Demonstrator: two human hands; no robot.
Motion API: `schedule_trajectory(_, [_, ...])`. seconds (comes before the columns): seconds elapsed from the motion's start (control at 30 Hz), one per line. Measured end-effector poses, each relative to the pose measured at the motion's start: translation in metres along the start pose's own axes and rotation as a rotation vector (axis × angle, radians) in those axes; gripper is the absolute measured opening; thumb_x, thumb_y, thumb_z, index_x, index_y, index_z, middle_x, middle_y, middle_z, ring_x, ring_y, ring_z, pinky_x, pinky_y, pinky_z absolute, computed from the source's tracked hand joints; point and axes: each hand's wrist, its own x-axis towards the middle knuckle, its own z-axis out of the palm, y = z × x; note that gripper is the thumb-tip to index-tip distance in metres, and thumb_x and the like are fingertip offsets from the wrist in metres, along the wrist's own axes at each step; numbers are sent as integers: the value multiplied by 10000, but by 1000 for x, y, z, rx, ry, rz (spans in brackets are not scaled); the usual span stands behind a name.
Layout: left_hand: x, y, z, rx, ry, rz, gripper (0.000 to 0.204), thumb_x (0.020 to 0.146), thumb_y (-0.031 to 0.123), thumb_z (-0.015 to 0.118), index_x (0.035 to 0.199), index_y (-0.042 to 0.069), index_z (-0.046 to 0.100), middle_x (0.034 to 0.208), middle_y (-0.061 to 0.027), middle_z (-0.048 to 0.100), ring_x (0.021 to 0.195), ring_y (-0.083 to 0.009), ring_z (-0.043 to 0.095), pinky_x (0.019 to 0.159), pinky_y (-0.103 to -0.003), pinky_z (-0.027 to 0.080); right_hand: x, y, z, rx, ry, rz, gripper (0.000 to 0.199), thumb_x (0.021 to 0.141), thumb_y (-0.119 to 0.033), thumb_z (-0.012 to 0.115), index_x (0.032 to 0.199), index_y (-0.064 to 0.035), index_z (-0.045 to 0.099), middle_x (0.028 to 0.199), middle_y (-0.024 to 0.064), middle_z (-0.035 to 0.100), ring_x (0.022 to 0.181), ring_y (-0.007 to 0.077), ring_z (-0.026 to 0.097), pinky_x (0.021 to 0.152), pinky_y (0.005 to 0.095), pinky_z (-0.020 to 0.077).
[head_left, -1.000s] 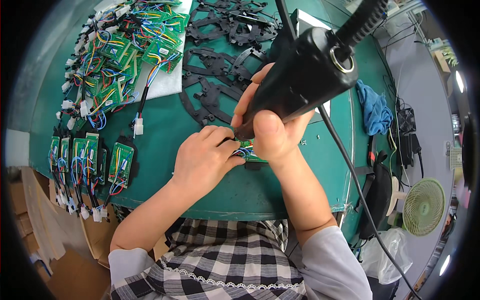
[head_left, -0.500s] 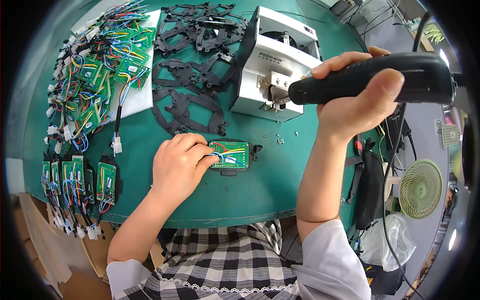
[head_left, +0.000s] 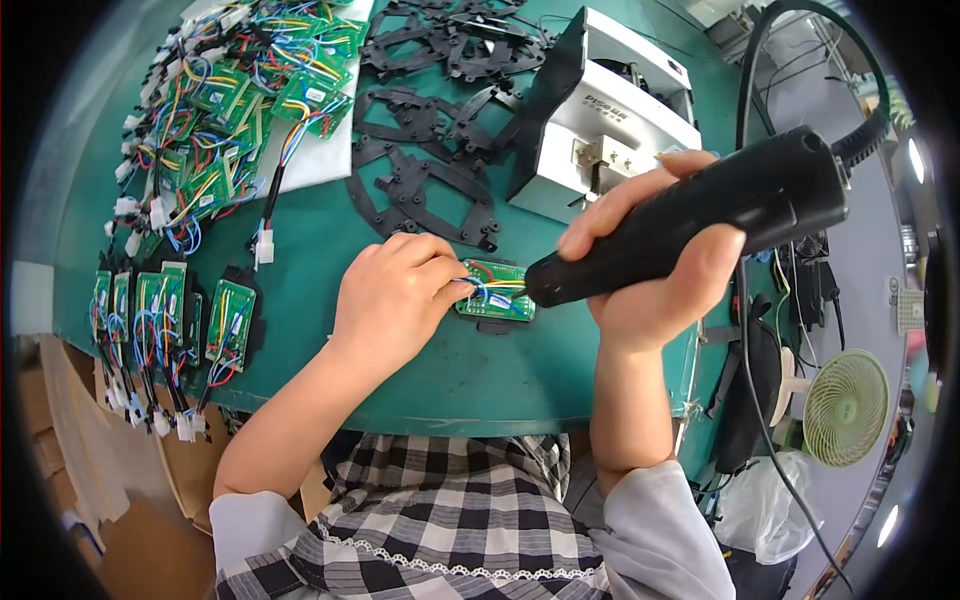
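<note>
A green circuit board [head_left: 508,308] with coloured wires lies on a black plastic bracket [head_left: 497,327] near the middle of the table. My left hand [head_left: 395,290] is closed at the board's left end, thumb and fingertips pinching its wires [head_left: 485,287]. In my right hand [head_left: 660,290] is a black corded electric screwdriver [head_left: 690,220], tilted, its tip pointing down at the board's right part. The screwdriver's nose hides the right end of the board, so I cannot tell whether the tip touches a screw.
A white screw-feeding machine [head_left: 610,120] stands beyond my right hand. Black plastic brackets [head_left: 430,195] lie at the far middle. Wired boards [head_left: 215,150] are heaped on a white sheet at left, with several mounted boards [head_left: 232,320] nearer. A green fan [head_left: 846,407] stands at right.
The screwdriver has come away from the screw-feeding machine, down and left, to the board. My left hand keeps its hold at the board's left end. The whole view has shifted.
</note>
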Motion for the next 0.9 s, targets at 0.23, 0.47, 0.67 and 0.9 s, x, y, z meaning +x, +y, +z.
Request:
schedule_trajectory(0.23, [-1, -4, 3, 28, 41, 36, 110, 731, 134, 718, 828, 90, 690, 882, 3, 637, 850, -212, 610, 690, -356, 473, -19, 8, 39, 4, -51, -22, 823, 830, -721, 498, 1085, 54, 389, 615, 122, 578, 456, 164, 555, 427, 246, 440])
schedule_trajectory(0.47, [0, -3, 1, 73, 45, 51, 79, 715, 122, 722, 778, 94, 683, 829, 1, 611, 825, -198, 604, 669, -341, 474, -24, 15, 46, -50, -93, -83, 811, 831, -728, 493, 1077, 40, 409, 611, 90, 598, 464, 134, 551, 440, 237, 434])
schedule_trajectory(0.67, [-1, -2, 4, -11, 117, 37, 78, 663, 95, 681, 725, 131, 649, 735, 2, 517, 745, -198, 563, 632, -336, 472, -28, 14, 42, -65, -272, -98, 820, 840, -736, 456, 1106, 37, 393, 629, 93, 596, 472, 150, 550, 450, 255, 448])
schedule_trajectory(0.9, [-5, -1, 0, 26, 36, 59, 227, 734, 165, 717, 937, 76, 667, 968, -38, 616, 940, -223, 587, 807, -357, 465, -25, 16, 25, 168, -31, 33, 770, 864, -716, 422, 1145, 1, 401, 650, 103, 579, 476, 187, 541, 457, 299, 462])
